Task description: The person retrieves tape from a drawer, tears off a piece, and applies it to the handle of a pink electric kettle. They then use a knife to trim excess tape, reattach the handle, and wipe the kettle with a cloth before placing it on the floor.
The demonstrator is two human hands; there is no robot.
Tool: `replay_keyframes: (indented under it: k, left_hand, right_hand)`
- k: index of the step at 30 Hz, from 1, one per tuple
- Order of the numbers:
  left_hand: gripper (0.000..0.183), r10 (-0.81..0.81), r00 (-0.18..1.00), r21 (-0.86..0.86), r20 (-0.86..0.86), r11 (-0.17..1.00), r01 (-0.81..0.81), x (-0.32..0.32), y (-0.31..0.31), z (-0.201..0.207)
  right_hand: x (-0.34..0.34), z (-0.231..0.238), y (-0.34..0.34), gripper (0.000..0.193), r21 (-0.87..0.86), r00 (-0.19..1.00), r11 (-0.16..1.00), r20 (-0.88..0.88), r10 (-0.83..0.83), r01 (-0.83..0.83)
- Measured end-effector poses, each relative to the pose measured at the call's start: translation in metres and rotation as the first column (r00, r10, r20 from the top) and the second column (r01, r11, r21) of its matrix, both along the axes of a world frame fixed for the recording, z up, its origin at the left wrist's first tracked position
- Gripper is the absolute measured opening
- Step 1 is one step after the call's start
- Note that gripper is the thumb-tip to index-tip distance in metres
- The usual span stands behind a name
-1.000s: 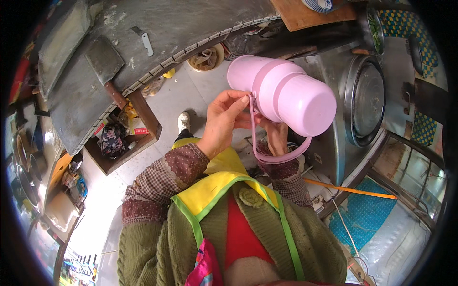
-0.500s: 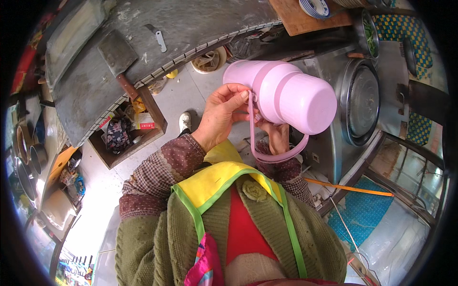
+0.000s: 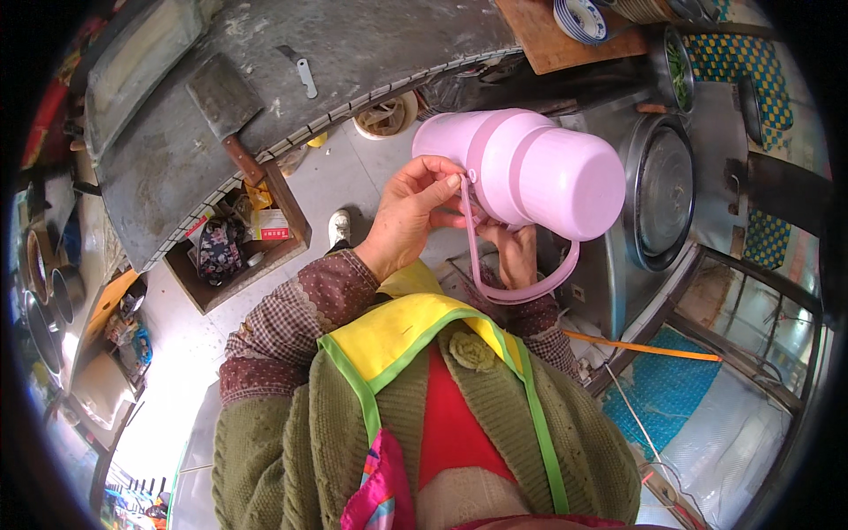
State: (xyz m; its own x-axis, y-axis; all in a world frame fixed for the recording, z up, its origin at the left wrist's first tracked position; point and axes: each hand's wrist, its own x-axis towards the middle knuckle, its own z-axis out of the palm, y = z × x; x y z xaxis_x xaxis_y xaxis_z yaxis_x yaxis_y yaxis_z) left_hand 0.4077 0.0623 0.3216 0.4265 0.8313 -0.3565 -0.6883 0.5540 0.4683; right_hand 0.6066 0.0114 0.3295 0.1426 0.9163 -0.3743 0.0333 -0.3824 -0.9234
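Note:
A pink thermos flask (image 3: 508, 168) lies tilted on its side in the air in front of me, its rounded cap toward the right. Its curved pink carrying handle (image 3: 523, 295) hangs down on my side. My left hand (image 3: 402, 212) pinches one end of that handle between thumb and fingers, right beside a small round peg on the flask's body. Under the flask, my right hand (image 3: 515, 256) is bent around its lower side, inside the loop of the handle. The flask hides part of the right fingers.
A grey worktop (image 3: 353, 40) at the far side bears a cleaver (image 3: 225, 97) and a small knife (image 3: 302, 71). Below it stands a wooden box (image 3: 208, 298) of odds and ends. At the right is a stove with a round lidded pot (image 3: 664, 194); a bucket (image 3: 408, 108) stands behind the flask.
The loop of the handle has swung slightly to the right. Both hands keep their grip, and the flask has barely moved.

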Motion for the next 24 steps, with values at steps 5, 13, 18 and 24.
replay_keyframes:
  k: [5, 13, 18, 24]
  left_hand:
    - [0.019, -0.005, 0.999, 0.000, 0.032, 1.000, 0.005, -0.008, 0.003, 0.005]
    - [0.042, 0.008, 1.000, 0.028, 0.006, 1.000, -0.008, -0.022, 0.006, 0.015]
    - [0.049, -0.049, 0.999, 0.051, -0.019, 0.997, 0.050, -0.031, 0.011, 0.008]
    - [0.049, -0.074, 0.997, 0.053, -0.037, 0.996, 0.076, -0.032, 0.012, -0.017]
  right_hand:
    - [-0.011, 0.008, 0.001, 0.043, -0.005, 1.000, 1.000, -0.012, -0.015, 0.015]
    - [-0.011, 0.005, 0.000, 0.045, 0.031, 0.996, 0.996, 0.037, 0.083, -0.084]
    - [0.001, 0.006, -0.003, 0.030, 0.002, 0.957, 0.976, 0.192, 0.215, -0.220]
    - [0.017, 0.025, 0.008, 0.015, 0.060, 0.524, 0.847, 0.808, 0.269, -0.528]
